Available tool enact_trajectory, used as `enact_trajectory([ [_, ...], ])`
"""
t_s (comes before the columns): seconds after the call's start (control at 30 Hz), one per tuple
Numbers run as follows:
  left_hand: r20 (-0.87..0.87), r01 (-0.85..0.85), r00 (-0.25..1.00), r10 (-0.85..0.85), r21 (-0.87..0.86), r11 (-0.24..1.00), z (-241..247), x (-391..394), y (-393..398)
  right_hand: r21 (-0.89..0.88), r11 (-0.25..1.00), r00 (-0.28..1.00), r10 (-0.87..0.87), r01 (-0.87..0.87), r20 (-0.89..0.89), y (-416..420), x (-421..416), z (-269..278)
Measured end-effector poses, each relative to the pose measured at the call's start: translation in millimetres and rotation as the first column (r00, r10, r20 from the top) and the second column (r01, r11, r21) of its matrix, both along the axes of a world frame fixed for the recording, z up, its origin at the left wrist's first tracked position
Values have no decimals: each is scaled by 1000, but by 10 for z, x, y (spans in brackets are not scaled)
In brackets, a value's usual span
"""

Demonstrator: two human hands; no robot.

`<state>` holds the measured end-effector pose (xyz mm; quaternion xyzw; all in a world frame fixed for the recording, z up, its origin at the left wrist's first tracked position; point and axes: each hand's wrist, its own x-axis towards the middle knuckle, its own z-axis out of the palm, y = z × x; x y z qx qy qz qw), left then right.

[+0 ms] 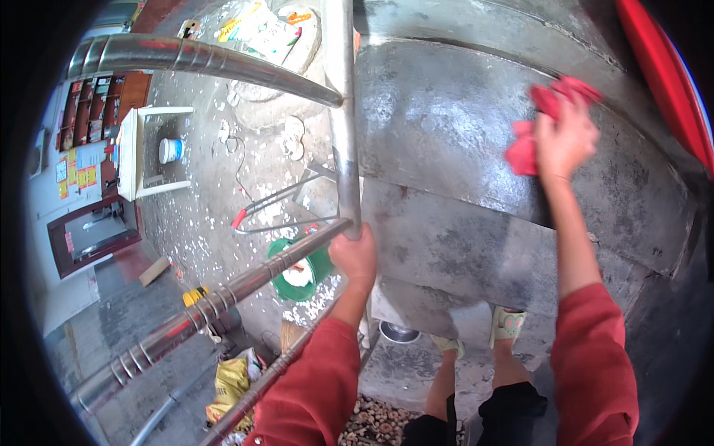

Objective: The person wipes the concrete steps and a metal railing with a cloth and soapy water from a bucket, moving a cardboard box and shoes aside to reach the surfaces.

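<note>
My left hand (353, 253) is closed around the shiny metal post (347, 161) of a stair railing, just where a sloping rail (223, 295) joins it. In my right hand (566, 139) is a crumpled red cloth (523, 149), slightly blurred. The cloth is over a grey concrete step (435, 122), which has a wet-looking sheen; whether it touches the surface I cannot tell. Below that lies another concrete step (446, 234). My feet, in pale green slippers (507, 323), stand lower down.
A red plastic object (669, 83) curves along the right rim. Beyond the railing are a green bucket (293, 279) with white material, a white upturned table (131, 153) and scattered white scraps. A metal bowl (399, 333) sits near my feet, with mushroom-like pieces (379, 421) below.
</note>
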<state>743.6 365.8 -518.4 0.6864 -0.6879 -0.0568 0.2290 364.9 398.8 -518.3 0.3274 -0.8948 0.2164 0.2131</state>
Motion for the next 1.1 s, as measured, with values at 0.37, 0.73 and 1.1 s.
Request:
enact_trajectory([
  [0.37,-102,111,988,-119,-78,991,-318,232,-86,-73,637,614,763,-767,201,-1836,1083,165],
  [0.73,18,122,992,-121,-116,986,-181,315,-266,73,960,962,272,-272,8,2354,-1880,59],
  [1.1,-96,40,995,-32,88,995,-223,534,-422,519,853,987,26,60,-156,4471,-4223,486],
])
